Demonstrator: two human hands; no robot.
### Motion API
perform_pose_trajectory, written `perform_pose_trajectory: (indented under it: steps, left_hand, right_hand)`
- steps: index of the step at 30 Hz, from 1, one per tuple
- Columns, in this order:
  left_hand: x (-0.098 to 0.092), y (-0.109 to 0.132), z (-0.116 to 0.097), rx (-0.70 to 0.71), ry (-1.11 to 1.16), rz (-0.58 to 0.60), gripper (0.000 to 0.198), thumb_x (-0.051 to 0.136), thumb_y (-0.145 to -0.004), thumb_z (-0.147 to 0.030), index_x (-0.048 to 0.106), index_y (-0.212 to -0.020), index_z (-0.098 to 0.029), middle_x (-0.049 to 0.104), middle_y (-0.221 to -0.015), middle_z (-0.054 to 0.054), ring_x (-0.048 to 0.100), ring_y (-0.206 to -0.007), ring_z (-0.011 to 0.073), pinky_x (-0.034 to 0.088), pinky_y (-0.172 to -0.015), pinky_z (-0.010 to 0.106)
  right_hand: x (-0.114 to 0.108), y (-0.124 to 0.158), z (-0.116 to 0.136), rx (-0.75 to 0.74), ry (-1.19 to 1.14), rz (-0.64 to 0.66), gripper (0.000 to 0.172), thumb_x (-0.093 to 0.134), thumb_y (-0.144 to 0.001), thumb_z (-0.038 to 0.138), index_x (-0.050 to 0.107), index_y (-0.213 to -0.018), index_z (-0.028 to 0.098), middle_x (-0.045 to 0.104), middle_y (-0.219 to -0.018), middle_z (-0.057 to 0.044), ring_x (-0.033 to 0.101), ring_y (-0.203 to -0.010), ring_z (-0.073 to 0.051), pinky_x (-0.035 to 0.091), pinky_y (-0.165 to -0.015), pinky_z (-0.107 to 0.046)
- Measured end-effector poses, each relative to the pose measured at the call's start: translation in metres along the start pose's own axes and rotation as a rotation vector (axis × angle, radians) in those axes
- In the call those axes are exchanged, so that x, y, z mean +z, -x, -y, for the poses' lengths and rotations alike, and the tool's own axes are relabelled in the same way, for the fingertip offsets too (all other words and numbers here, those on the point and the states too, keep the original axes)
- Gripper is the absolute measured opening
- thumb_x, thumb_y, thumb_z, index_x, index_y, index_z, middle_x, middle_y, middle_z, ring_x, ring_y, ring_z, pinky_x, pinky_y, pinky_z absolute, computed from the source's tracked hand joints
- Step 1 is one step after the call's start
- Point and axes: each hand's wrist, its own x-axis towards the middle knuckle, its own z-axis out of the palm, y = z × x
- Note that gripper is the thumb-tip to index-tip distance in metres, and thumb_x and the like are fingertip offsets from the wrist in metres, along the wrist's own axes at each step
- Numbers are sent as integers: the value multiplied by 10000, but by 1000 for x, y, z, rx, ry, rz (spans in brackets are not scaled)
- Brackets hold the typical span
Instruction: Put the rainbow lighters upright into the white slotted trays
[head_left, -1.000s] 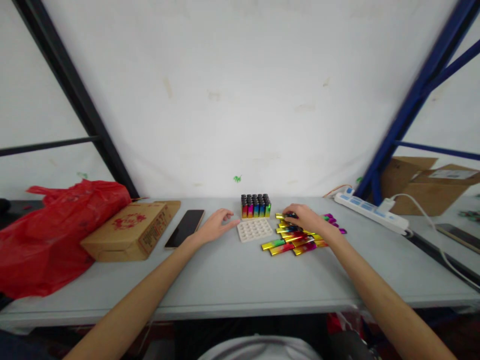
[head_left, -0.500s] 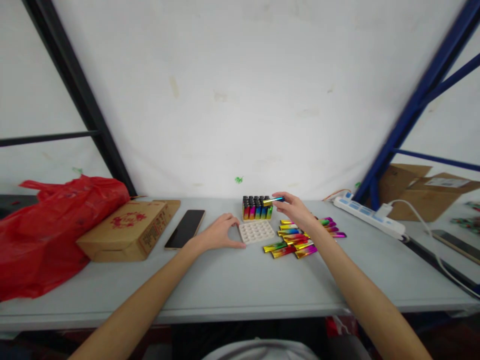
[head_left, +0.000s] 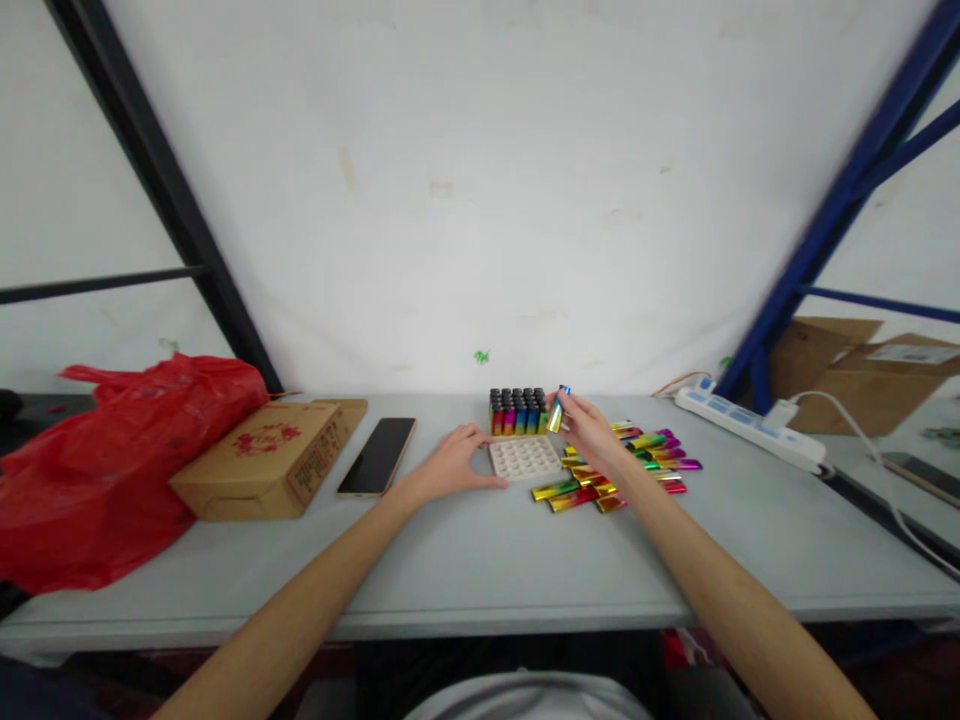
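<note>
My right hand (head_left: 589,428) pinches a shiny blue-and-gold lighter (head_left: 559,410), held tilted above the table beside the packed lighters. My left hand (head_left: 461,460) curves around the left end of a white tray (head_left: 525,458) with rows of small hollows. Its thumb is at the tray's front corner and its fingertips at the back corner. Just behind this tray, lighters with black tops (head_left: 517,410) stand upright in tight rows, red, pink, blue and green at the front. Under and beside my right forearm lies a loose pile of metallic lighters (head_left: 585,485).
A dark phone (head_left: 377,456) and a brown cardboard box (head_left: 247,460) lie left of my left hand, with a red plastic bag (head_left: 112,460) beyond. A white power strip (head_left: 750,430) with a cable, and an opened carton (head_left: 855,385), are at the right.
The lighter in my right hand has turned from lying level to a steeper tilt. My left hand stays at the tray. The view has shifted slightly.
</note>
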Motion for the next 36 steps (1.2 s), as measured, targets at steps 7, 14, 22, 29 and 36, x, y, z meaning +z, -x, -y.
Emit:
perform_pose_trajectory:
  steps: [7,14,22,29,36]
  left_hand:
    - [-9,0,-7,16,20,42,692,773,-730,-665,692,-1250,-214,645,-1148,107,596,-1083,290,467,-1002,401]
    - [-9,0,-13,18,16,59,708,776,-719,-669,694,-1252,-210,638,-1155,110,597,-1097,297,464,-1018,399]
    - [-7,1,-15,31,-15,45,700,768,-724,-681,684,-1247,-225,643,-1157,106,587,-1118,300,459,-1012,391]
    - [-5,1,-13,24,-19,40,726,766,-716,-697,676,-1244,-206,633,-1150,99,588,-1101,291,458,-1009,397]
    - [-2,-2,-9,-3,15,19,689,838,-652,-655,707,-1134,-180,668,-1123,104,608,-1096,302,471,-985,385]
  right_hand:
    - [16,7,-5,48,85,56,466,657,-814,696,521,-894,257,314,-577,107,260,-444,-80,265,-419,-199]
    - [14,5,-19,-145,490,-30,575,535,-859,741,415,-631,227,358,-551,55,314,-512,-108,233,-470,-255]
    - [19,7,-24,-212,725,-151,452,481,-869,555,408,-564,229,384,-550,27,375,-557,-141,248,-539,-284]
    - [20,8,-27,-267,761,-147,446,471,-910,546,422,-600,230,437,-563,29,408,-571,-153,295,-563,-287]
    - [22,12,-25,-359,777,70,402,343,-1032,555,515,-862,234,562,-711,3,537,-659,-180,420,-654,-300]
